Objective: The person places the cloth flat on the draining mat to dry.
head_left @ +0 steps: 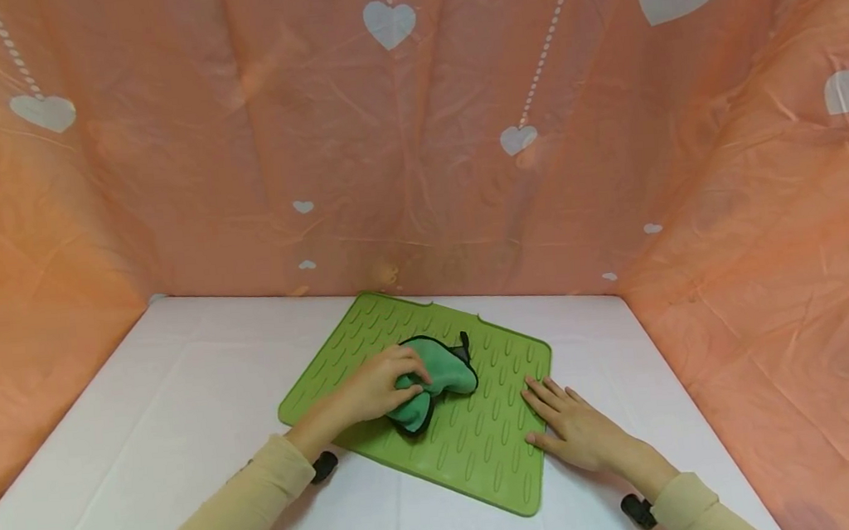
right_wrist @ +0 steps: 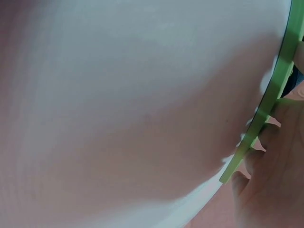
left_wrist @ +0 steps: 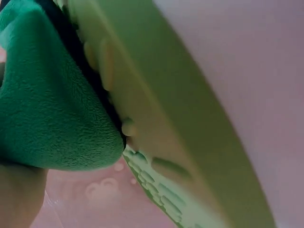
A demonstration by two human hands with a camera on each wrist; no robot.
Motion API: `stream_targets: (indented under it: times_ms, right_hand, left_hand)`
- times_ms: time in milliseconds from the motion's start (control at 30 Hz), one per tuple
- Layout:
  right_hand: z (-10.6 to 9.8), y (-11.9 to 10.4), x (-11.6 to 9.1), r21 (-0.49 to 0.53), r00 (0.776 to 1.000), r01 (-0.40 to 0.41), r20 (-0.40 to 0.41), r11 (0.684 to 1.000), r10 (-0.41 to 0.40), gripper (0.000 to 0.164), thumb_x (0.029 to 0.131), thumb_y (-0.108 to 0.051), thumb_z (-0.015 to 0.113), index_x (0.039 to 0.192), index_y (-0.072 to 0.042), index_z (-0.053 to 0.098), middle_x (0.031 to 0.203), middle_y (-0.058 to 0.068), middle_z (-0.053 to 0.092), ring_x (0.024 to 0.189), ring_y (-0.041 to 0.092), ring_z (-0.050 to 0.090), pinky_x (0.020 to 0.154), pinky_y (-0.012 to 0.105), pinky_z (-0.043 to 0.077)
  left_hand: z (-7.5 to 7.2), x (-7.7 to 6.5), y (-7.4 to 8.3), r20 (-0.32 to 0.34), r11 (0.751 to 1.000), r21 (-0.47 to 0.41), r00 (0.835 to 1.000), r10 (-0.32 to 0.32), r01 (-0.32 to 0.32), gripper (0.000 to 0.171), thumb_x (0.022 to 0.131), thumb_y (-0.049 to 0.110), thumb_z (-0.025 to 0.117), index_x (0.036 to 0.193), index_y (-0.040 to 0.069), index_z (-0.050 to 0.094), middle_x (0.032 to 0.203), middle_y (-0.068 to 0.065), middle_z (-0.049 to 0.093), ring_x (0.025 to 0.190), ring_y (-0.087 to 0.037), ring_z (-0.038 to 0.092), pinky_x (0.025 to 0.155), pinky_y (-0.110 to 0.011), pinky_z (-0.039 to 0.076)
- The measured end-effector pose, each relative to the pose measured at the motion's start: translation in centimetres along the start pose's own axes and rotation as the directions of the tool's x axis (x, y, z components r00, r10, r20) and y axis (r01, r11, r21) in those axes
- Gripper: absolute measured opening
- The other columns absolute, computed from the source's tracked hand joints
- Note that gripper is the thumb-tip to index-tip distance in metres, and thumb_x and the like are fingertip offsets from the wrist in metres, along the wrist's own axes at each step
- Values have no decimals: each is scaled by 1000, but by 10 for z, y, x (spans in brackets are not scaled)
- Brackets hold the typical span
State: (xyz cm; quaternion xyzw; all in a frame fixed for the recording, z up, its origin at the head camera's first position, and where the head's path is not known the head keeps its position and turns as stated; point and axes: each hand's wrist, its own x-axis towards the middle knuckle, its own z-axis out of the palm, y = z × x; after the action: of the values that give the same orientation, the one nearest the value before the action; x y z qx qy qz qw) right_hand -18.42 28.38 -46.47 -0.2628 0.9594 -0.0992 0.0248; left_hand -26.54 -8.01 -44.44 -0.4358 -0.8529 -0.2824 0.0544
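Observation:
A green plush cloth with black edging (head_left: 443, 367) lies bunched near the middle of a lime green ridged mat (head_left: 477, 452). My left hand (head_left: 385, 382) grips the cloth from its left side, thumb and fingers pinching a fold. In the left wrist view the cloth (left_wrist: 57, 104) bulges close to the mat's raised rim (left_wrist: 190, 95). A black loop sticks up at the cloth's far side. On the mat's right edge, my right hand (head_left: 575, 428) rests flat with fingers spread. The right wrist view shows those fingers (right_wrist: 256, 161) across the mat's edge (right_wrist: 270, 95).
The mat lies turned at an angle on a white-covered table (head_left: 179, 384). Behind it hangs an orange curtain (head_left: 347, 138) with white hearts, which also closes off the left and right sides. A notch breaks the mat's far edge.

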Motion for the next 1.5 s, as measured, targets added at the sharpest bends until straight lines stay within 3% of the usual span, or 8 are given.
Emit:
stream_targets:
  times_ms: [233,500,633,767,900,1133,1267,1500]
  right_hand:
    - [2,2,0,-3,1000,11,-15,1000,-11,73,105,-48,57,157,1,42,165,23,32,150,52,28,115,70,28]
    - [-10,-4,7,28,999,-28,-16,999,28,73,102,-45,65,154,2,47,161,21,41,148,48,35,117,70,26]
    - [-15,-7,17,90,993,-16,-112,996,26,66,99,-33,72,148,6,52,154,24,50,142,49,44,115,67,33]
    - [-20,-11,31,242,982,-34,-170,970,76,57,99,-23,72,146,5,55,147,24,56,137,47,51,112,63,41]
    - [-21,-17,46,380,972,-47,-196,924,130,47,100,-19,71,142,0,60,139,19,64,128,42,60,105,61,48]
    - [-14,-30,72,555,971,-9,-194,832,140,33,99,-13,71,129,1,69,123,17,72,109,32,72,92,45,59]
    - [-11,-36,83,577,973,-25,-174,816,153,29,99,-13,71,126,-2,71,119,13,74,105,30,73,86,38,60]
    - [-7,-46,92,566,973,-68,-145,822,181,24,99,-8,71,122,-7,73,111,7,75,101,26,71,83,37,59]
  left_hand:
    - [3,-2,2,148,989,141,989,22,-43,11,96,20,78,107,22,78,109,8,68,109,-16,62,98,-39,53]
    - [4,-4,4,174,978,197,984,32,-66,12,97,25,77,109,23,79,112,7,69,112,-17,62,100,-44,51]
    - [2,-5,5,144,992,120,989,29,-46,14,96,29,78,110,23,78,114,7,68,113,-17,62,102,-46,50]
    - [-5,-4,4,106,998,-57,994,17,-11,21,98,31,76,114,17,76,116,5,68,112,-18,62,99,-43,52]
    - [-14,-1,1,28,970,-241,999,-27,33,24,101,24,72,118,7,74,118,-3,68,110,-24,64,93,-41,55]
    - [-27,9,-21,-142,937,-320,971,-193,140,18,102,11,68,117,3,73,112,-9,70,97,-24,65,72,-32,52]
    - [-32,14,-36,-93,908,-353,957,-276,227,19,103,9,65,120,2,71,118,-16,69,101,-28,64,77,-35,55]
    - [-26,23,-64,57,909,-274,948,-312,315,24,102,7,67,123,-5,69,115,-17,71,100,-29,67,82,-40,57]
